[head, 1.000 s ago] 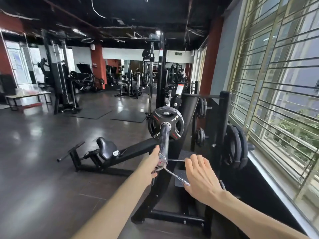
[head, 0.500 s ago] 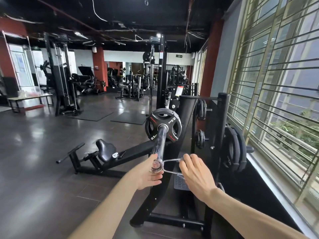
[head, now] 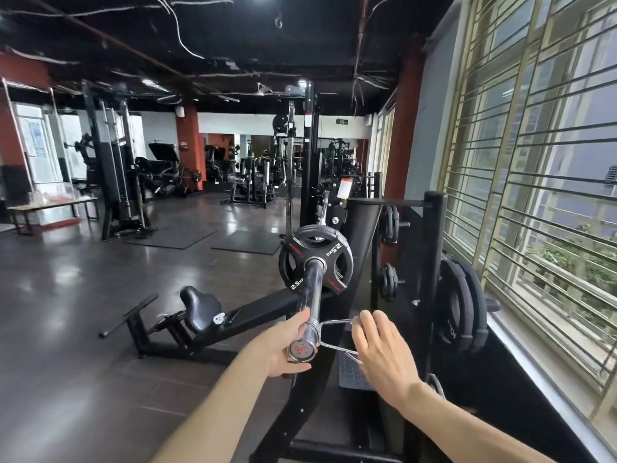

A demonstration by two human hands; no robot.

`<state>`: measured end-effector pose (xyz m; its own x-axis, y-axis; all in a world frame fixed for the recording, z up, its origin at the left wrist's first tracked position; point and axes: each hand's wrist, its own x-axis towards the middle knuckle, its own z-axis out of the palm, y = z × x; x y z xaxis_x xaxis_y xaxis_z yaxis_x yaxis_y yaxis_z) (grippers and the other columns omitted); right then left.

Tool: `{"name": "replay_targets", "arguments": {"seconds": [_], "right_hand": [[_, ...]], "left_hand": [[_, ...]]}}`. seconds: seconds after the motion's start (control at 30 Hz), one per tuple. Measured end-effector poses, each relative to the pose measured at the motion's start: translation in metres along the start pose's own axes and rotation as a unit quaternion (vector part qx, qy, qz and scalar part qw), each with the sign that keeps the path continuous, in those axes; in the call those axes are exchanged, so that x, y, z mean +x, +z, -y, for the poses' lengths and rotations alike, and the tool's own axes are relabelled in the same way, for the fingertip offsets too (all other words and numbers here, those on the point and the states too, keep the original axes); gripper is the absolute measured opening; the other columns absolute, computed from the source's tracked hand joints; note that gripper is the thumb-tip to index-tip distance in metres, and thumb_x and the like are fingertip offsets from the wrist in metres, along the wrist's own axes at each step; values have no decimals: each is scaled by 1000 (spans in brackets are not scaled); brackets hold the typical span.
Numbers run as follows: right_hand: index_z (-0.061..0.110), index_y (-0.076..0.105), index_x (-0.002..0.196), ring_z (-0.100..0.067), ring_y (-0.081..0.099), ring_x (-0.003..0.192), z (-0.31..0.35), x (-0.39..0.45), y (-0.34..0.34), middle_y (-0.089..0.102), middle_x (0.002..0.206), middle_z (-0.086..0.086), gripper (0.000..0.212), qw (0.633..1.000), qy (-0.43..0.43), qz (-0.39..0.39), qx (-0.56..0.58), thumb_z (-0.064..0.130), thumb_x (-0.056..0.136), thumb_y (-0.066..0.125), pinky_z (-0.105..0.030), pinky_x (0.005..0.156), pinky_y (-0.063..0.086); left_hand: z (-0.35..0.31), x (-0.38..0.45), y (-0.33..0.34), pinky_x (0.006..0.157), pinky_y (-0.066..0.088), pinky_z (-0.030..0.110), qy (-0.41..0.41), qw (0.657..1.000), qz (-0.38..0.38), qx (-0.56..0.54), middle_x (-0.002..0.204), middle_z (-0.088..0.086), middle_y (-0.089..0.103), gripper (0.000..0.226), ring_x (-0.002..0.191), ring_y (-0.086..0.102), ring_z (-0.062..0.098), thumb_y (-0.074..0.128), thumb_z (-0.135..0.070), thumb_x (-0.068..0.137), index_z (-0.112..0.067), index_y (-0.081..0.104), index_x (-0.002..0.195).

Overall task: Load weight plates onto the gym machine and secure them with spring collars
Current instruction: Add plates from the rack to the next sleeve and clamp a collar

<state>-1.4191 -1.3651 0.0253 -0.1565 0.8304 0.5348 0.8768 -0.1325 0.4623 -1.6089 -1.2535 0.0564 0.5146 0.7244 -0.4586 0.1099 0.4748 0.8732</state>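
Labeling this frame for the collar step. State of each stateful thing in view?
weight plate: loaded at the sleeve's far end.
sleeve: bare between plate and collar.
spring collar: coil on the sleeve's near end, apart from the plate, not seated.
left hand: holds the sleeve end.
right hand: grips the collar's handles.
stored plates: hung on rack pegs.

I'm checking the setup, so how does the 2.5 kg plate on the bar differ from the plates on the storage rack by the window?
The 2.5 kg plate sits alone on the machine's chrome sleeve, its labelled face toward the camera; the rack plates hang stacked together, seen nearly edge-on. The rack plates look larger. Both are black and round.
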Motion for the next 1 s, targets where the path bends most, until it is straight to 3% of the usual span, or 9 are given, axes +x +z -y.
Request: {"name": "replay_targets", "arguments": {"seconds": [0.1, 0.23, 0.33, 0.4, 0.47, 0.6, 0.73, 0.87, 1.0], "right_hand": [[-6, 57, 123, -35, 60, 103, -4, -3, 7, 62, 112, -16, 100, 999, -1, -7, 46, 52, 49, 92, -45, 91, 57], [16, 57, 123, -16, 46, 124, 5, -2, -15, 52, 129, 5, 61, 943, 120, -47, 308, 63, 85, 63, -31, 104, 45], [22, 58, 95, -15, 54, 101, 6, 23, -33, 58, 106, 4, 40, 699, 436, 7, 567, 59, 95, 43, -38, 94, 46], [12, 61, 117, -26, 57, 110, -6, 42, -34, 61, 121, -8, 50, 504, 551, 134, 651, 55, 99, 46, -44, 98, 47], [10, 56, 131, -36, 55, 116, -17, 50, -29, 60, 128, -13, 57, 384, 575, 232, 684, 56, 98, 52, -48, 99, 47], [4, 47, 144, -36, 35, 145, -27, 54, -26, 46, 153, -16, 86, 374, 560, 319, 667, 73, 94, 36, -46, 107, 43], [-1, 26, 157, -43, 22, 151, -33, 50, -31, 21, 166, -21, 99, 350, 521, 407, 664, 75, 95, 22, -51, 121, 29], [-8, 10, 157, -45, 42, 140, -33, 48, -34, 13, 167, -21, 89, 334, 516, 398, 681, 57, 101, 32, -47, 113, 42], [-14, 33, 148, -42, 61, 114, -34, 47, -26, 45, 145, -28, 84, 382, 511, 428, 640, 53, 96, 34, -37, 99, 56]], "left_hand": [[-3, 5, -1, 73, 61, 41, 0, 999, -7, 39, 119, 5, 69, 57, 97, 70, 21, 66, -58, 88, -18, 59, 128], [-2, 11, -4, 64, 60, 36, -4, 998, -11, 64, 117, 7, 72, 62, 93, 71, 21, 63, -60, 87, -16, 61, 130], [-3, 14, -4, 67, 62, 38, -18, 996, -1, 89, 105, 9, 75, 63, 90, 72, 22, 58, -63, 87, -15, 62, 128], [-7, 13, -4, 71, 64, 43, -18, 990, -25, 141, 108, 11, 74, 64, 91, 74, 24, 55, -68, 87, -18, 60, 127], [-11, 6, -3, 69, 64, 42, -11, 977, -43, 206, 106, 13, 75, 62, 88, 76, 26, 53, -71, 87, -21, 59, 123], [-12, -1, -4, 67, 62, 36, 13, 974, -43, 221, 102, 10, 77, 58, 80, 78, 23, 54, -74, 86, -26, 59, 118], [-8, 1, -4, 75, 63, 39, 33, 979, -51, 193, 100, 11, 77, 59, 79, 78, 24, 58, -69, 87, -20, 59, 120], [-6, 0, -3, 81, 62, 41, 41, 981, -47, 182, 101, 13, 77, 57, 83, 78, 26, 56, -66, 91, -19, 57, 123], [-6, -4, 1, 83, 61, 39, 48, 978, -44, 198, 102, 13, 76, 58, 87, 77, 26, 49, -65, 95, -16, 55, 126]]}}
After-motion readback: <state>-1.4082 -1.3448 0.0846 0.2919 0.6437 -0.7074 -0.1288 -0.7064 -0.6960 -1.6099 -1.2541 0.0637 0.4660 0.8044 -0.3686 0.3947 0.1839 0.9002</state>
